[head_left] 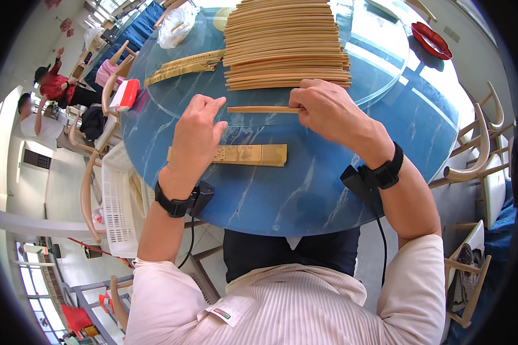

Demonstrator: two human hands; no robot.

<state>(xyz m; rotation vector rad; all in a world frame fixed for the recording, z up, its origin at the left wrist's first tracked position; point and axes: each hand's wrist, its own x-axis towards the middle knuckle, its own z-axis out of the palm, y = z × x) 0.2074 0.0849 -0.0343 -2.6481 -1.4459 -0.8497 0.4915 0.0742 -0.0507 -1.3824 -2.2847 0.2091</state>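
My right hand (325, 106) pinches the right end of a pair of thin wooden chopsticks (262, 109), which lie crosswise over the blue table. Just left of their other end is my left hand (195, 132), its thumb and forefinger apart with nothing between them. Below, a flat gold paper chopstick sleeve (250, 155) rests on the table, partly covered by my left hand. A big pile of wooden chopsticks (285, 43) lies beyond my hands. To its left is a stack of gold paper sleeves (187, 66).
The round blue table (305, 198) carries a glass turntable, a clear plastic bag (177, 26), a red-and-white packet (125, 95) and a red dish (431, 40). A white plastic basket (118, 201) stands at the left. Chairs (477, 144) surround the table; two people are at the far left.
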